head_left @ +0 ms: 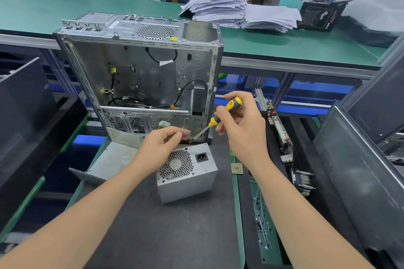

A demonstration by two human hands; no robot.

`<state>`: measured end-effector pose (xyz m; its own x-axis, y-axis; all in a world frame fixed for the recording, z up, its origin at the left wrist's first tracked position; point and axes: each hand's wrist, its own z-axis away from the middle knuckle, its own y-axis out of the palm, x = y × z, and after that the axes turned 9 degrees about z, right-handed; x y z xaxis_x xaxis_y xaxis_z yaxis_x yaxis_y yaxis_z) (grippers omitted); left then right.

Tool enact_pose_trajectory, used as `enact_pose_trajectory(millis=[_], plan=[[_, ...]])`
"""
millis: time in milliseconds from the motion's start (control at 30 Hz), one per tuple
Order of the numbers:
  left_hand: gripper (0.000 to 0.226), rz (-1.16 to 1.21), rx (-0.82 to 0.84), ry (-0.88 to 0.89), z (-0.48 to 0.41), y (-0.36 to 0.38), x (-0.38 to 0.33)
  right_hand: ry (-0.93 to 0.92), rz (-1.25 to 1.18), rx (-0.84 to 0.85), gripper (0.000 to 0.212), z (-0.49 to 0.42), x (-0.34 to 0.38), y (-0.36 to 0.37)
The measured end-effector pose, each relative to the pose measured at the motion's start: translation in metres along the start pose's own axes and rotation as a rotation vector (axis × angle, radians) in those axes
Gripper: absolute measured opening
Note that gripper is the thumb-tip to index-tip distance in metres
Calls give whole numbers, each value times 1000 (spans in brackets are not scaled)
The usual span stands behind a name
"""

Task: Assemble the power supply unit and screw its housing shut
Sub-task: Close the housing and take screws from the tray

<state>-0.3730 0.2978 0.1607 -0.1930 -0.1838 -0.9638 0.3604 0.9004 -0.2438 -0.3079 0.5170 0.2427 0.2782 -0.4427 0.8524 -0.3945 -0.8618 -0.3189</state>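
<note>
You're gripping the screwdriver (220, 116) in your R hand (242, 135), tip at the far top edge of the PSU (188, 174) on the mat (175, 236), L hand (161, 148) curling beside it (holding what, can't tell), so be keeping the shaft steady & pressing firmly.

Power supply (188, 172) before computer case (140, 72)

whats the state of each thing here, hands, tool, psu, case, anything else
right hand, grips the screwdriver handle
screwdriver, tilted, tip down at the power supply's far top edge
left hand, fingers curled beside the tip; what they hold is hidden
power supply, on the dark mat, fan grille facing the camera
computer case, upright, side open, cables loose inside
circuit board, standing on edge, right of the mat
</note>
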Motion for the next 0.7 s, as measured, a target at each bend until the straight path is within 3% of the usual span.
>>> enact_pose_trajectory(millis=[100, 200, 300, 433, 567, 700], plan=[[17, -318, 38, -162, -6, -1, -5, -4, 40, 29, 19, 1, 0, -1], [38, -510, 213, -273, -12, 2, -10, -5, 63, 112, 21, 5, 1, -3], [55, -700, 404, -273, -16, 6, -12, -30, 101, 202, 25, 11, 2, -3], [54, -705, 454, -233, -17, 3, -9, -84, 238, 285, 28, 19, 5, 0], [75, -714, 416, -202, -16, 3, -1, -85, 262, 318, 29, 22, 8, 1], [78, -717, 388, -171, -15, 5, -1, -90, 280, 334, 31, 22, 9, 2]])
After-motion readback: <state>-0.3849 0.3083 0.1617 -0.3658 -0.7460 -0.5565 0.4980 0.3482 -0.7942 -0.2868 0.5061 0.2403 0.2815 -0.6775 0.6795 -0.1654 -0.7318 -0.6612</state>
